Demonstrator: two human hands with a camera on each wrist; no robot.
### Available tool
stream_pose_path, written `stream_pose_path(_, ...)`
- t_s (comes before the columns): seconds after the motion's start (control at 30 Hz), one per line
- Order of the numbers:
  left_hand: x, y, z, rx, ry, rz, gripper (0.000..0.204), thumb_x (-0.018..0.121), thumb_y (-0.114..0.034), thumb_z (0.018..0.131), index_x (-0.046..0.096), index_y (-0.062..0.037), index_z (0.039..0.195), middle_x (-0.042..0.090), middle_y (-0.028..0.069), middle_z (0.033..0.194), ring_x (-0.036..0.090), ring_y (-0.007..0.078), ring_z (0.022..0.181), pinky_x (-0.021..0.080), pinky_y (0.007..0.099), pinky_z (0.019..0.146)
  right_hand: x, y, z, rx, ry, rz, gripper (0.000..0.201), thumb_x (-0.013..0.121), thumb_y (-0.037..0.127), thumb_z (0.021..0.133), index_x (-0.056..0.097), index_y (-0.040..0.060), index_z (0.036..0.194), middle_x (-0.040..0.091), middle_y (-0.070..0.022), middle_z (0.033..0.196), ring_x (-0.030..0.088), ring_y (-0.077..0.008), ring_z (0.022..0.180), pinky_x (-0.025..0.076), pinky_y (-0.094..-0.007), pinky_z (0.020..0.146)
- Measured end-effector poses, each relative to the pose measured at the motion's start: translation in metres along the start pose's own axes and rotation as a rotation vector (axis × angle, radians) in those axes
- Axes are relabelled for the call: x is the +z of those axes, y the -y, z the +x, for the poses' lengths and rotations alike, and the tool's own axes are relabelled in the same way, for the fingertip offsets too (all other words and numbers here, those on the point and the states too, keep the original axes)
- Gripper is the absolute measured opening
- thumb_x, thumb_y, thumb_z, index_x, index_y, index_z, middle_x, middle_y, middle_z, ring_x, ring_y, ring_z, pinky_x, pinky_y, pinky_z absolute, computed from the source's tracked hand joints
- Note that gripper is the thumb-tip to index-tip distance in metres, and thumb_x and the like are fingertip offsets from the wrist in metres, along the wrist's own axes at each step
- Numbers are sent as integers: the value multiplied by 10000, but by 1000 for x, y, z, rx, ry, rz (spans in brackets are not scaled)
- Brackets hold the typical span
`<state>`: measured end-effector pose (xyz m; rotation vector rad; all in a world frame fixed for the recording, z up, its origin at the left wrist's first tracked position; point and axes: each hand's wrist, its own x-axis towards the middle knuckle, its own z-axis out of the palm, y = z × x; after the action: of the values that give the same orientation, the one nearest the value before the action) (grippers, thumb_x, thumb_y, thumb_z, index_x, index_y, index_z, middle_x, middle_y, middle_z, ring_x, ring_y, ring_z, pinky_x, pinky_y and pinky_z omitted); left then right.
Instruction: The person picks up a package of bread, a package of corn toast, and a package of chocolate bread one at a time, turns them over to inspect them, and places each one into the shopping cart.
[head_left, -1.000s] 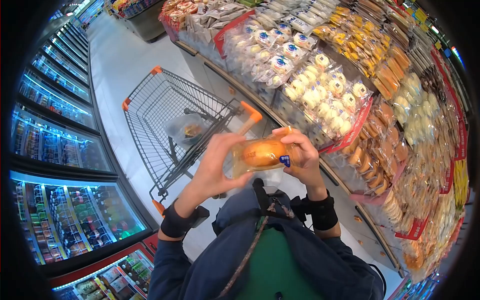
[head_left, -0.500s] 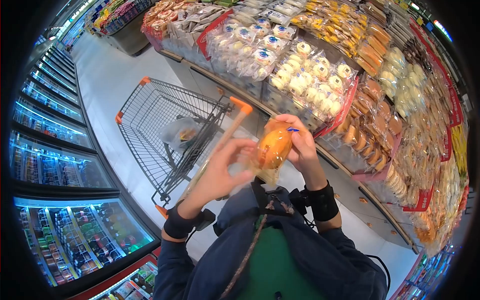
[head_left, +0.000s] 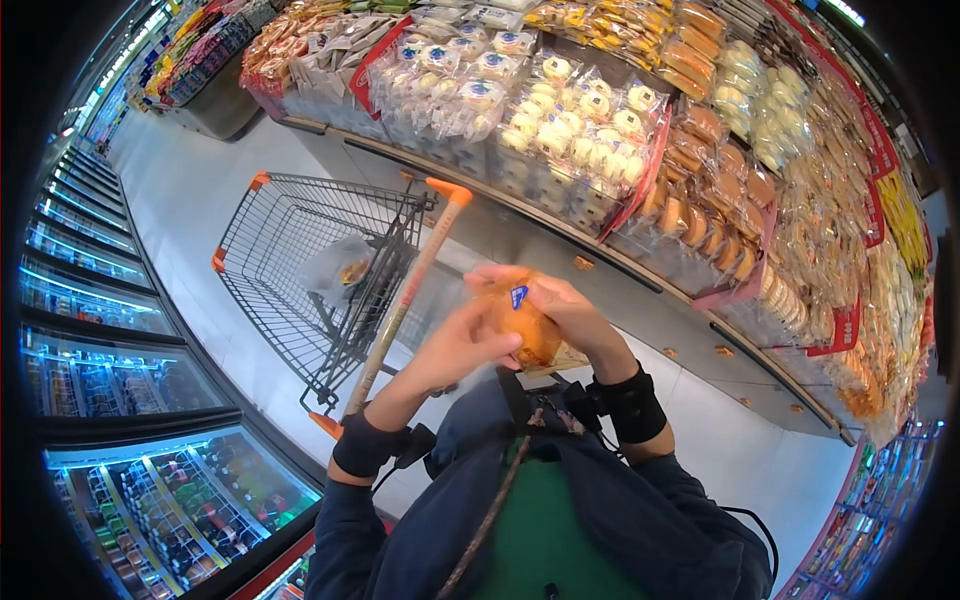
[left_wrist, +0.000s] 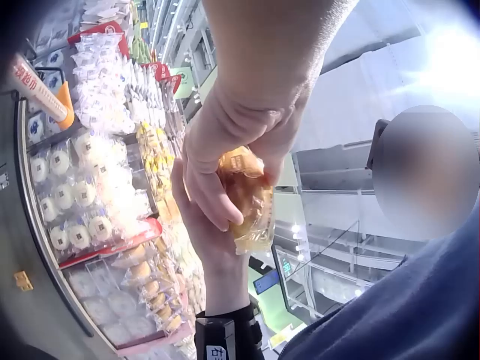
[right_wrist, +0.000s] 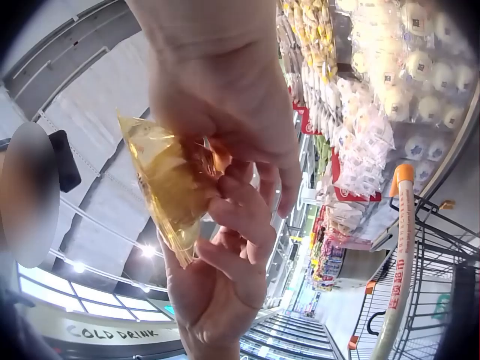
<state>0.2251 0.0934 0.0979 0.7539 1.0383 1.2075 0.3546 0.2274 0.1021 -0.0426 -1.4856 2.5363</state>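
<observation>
A bread roll in a clear wrapper with a blue label (head_left: 530, 330) is held between both hands in front of the chest. My left hand (head_left: 460, 345) grips it from the left, thumb across its near side. From the far right side, my right hand (head_left: 565, 305) holds it, thumb beside the label. In the left wrist view the left fingers curl over the wrapped roll (left_wrist: 247, 191). The yellowish wrapper (right_wrist: 176, 187) sticks out beside the hands in the right wrist view. Part of the roll is hidden by the fingers.
A shopping cart (head_left: 300, 215) with orange corners stands ahead to the left, a plastic bag (head_left: 335, 268) inside. Shelves of packaged buns (head_left: 575, 130) run along the right. Glass-fronted coolers (head_left: 180, 500) line the left side.
The roll has turned from lying sideways to steeply slanted, and the left hand has closed on it after loosening. The view has shifted, with the cart and shelves further left.
</observation>
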Motion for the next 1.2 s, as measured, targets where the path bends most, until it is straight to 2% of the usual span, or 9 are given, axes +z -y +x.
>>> stream_pose_path(0.13, 7, 26, -4, 97, -93, -101, 473, 591, -108, 865, 381, 22, 1268, 541, 113, 1129, 589, 191, 965, 543, 295, 743, 5, -1, -22, 82, -305, -162, 500, 415, 356, 942, 404, 4, 1297, 480, -152, 1277, 487, -235, 1150, 420, -323, 920)
stream_pose_path(0.3, 12, 49, 8, 126, -252, -359, 468, 569, -85, 870, 370, 4, 1283, 527, 127, 1169, 587, 214, 986, 552, 318, 742, -9, -36, -69, -105, -403, 174, 427, 399, 272, 941, 414, 28, 1291, 478, -140, 1280, 474, -242, 1172, 466, -333, 871)
stream_pose_path(0.4, 28, 55, 16, 131, -237, -300, 550, 631, -303, 846, 409, -2, 1248, 557, 129, 1147, 605, 217, 982, 552, 328, 744, 10, -37, -92, -185, -538, 7, 384, 437, 150, 916, 424, 48, 1286, 491, -133, 1261, 487, -220, 1153, 491, -318, 841)
stream_pose_path(0.5, 47, 59, 17, 138, -188, -129, 524, 615, -303, 858, 414, -11, 1244, 559, 124, 1135, 605, 216, 976, 551, 324, 745, 19, -33, -110, -183, -664, -135, 429, 549, 86, 883, 409, 41, 1287, 503, -106, 1208, 503, -181, 1101, 486, -314, 834)
stream_pose_path(0.6, 57, 65, 20, 116, -92, -59, 382, 545, -117, 890, 429, -4, 1236, 553, 129, 1127, 595, 211, 971, 547, 310, 752, 22, -37, -126, -255, -751, -145, 377, 591, 80, 863, 456, 38, 1213, 548, -76, 1101, 541, -142, 996, 495, -262, 742)
stream_pose_path(0.7, 64, 69, 25, 19, -89, -145, 349, 540, -123, 896, 457, -7, 1215, 567, 123, 1110, 604, 199, 949, 544, 309, 760, 22, -31, -148, -259, -829, -97, 328, 575, 87, 861, 481, 36, 1171, 576, -81, 1000, 575, -120, 786, 504, -250, 652)
stream_pose_path(0.8, 82, 64, 28, 63, 5, -79, 372, 539, -192, 903, 448, -8, 1213, 579, 110, 1100, 607, 179, 964, 547, 315, 763, 22, -23, -176, -251, -865, -96, 319, 595, 112, 857, 493, 29, 1147, 589, -76, 917, 558, -111, 702, 482, -239, 585)
stream_pose_path(1.0, 126, 82, 35, 70, 158, 7, 350, 522, -117, 905, 434, -6, 1225, 614, 125, 1054, 627, 186, 932, 543, 321, 774, 18, -14, -242, -253, -905, -48, 318, 638, 128, 839, 520, 21, 1115, 594, -58, 914, 544, -94, 630, 458, -221, 565)
stream_pose_path(1.2, 203, 102, 38, 52, 277, 49, 364, 557, -95, 896, 437, -28, 1233, 643, 70, 963, 589, 94, 858, 440, 221, 748, 19, 3, -329, -282, -946, -145, 303, 599, 153, 870, 524, -1, 1121, 603, -61, 921, 562, -97, 677, 463, -223, 581)
